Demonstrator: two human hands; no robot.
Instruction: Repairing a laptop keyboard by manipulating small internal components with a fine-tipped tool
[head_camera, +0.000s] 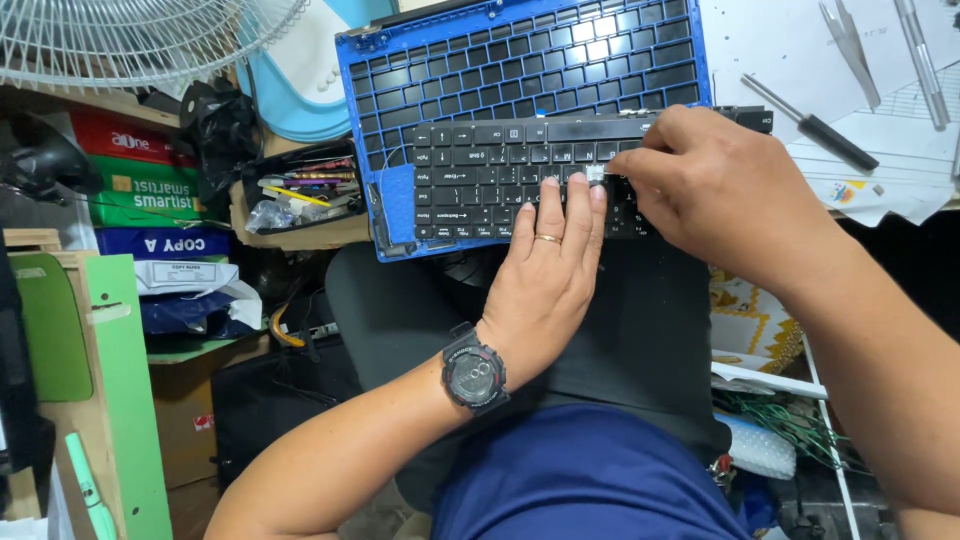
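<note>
head view | left hand (550, 265) flat, fingers spread on black keyboard (500, 180), holding nothing | right hand (720, 190) curled, fingertips pinching a small pale keycap (597, 174) at keyboard's right side | keyboard lies on blue keyboard frame (520, 60), over the lap | screwdriver (815, 125) on paper, right | fan (130, 35) top left

Cramped repair workshop: screwdriver (812, 124), tweezers (848, 42), parts tray (300, 195), bare blue keyboard frame (520, 60).
</note>
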